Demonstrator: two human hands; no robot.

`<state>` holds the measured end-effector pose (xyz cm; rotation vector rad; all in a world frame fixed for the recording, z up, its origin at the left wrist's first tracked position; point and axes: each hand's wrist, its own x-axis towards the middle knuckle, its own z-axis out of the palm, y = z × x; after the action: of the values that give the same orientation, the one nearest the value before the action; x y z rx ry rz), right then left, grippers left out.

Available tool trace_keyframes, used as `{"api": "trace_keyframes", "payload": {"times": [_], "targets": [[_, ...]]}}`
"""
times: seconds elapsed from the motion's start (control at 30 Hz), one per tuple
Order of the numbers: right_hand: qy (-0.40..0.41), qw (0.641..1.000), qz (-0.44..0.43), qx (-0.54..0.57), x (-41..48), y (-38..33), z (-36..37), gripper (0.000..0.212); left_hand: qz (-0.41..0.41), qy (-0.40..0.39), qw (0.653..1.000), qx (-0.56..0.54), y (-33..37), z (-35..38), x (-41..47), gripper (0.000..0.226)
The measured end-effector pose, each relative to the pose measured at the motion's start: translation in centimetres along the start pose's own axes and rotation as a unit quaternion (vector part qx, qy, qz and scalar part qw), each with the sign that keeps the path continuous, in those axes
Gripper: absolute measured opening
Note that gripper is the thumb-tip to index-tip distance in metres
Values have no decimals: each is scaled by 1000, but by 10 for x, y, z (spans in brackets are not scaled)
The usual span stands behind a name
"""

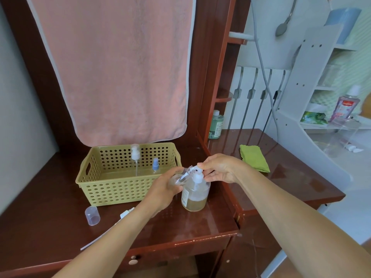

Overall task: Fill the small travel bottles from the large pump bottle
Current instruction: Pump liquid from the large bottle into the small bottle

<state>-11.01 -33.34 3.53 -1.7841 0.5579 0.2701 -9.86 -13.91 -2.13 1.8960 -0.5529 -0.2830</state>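
The large clear pump bottle [195, 195], about a third full of amber liquid, stands on the dark wooden desk [50, 227]. My right hand [219, 167] rests on its white pump head, fingertips on the top. My left hand [167, 187] holds a small clear travel bottle [183, 176] tilted, its open threaded neck right at the pump spout. Two more small bottles stand in the yellow-green perforated basket [112, 189]: one with a white pump [135, 155], one with a blue sprayer [155, 165].
A clear cap [92, 215] and a white pump part [126, 213] lie on the desk in front of the basket. A green cloth [254, 160] lies right. A pink towel [120, 67] hangs behind. A green bottle [215, 125] stands on the corner shelf.
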Motion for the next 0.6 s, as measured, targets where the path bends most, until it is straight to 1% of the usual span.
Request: {"api": "trace_keyframes", "payload": {"times": [0.07, 0.2, 0.27, 0.33, 0.43, 0.5, 0.6], "targets": [[2, 1000, -10, -4, 1, -1, 1, 17, 4, 0, 1000, 2, 0, -1, 1, 45], [34, 998, -20, -49, 7, 1, 10, 9, 4, -1, 1000, 11, -3, -1, 2, 45], [38, 998, -18, -49, 7, 2, 10, 8, 4, -3, 1000, 21, -4, -1, 2, 45], [29, 999, -14, -42, 5, 2, 6, 9, 0, 0, 1000, 22, -5, 0, 3, 47], [19, 999, -12, -36, 3, 0, 2, 20, -6, 0, 1000, 23, -7, 0, 3, 49], [16, 999, -18, -32, 3, -3, 2, 23, -2, 2, 1000, 20, -8, -1, 3, 49], [32, 997, -27, -60, 6, -2, 7, 15, 6, 2, 1000, 14, -7, -2, 2, 46]]}}
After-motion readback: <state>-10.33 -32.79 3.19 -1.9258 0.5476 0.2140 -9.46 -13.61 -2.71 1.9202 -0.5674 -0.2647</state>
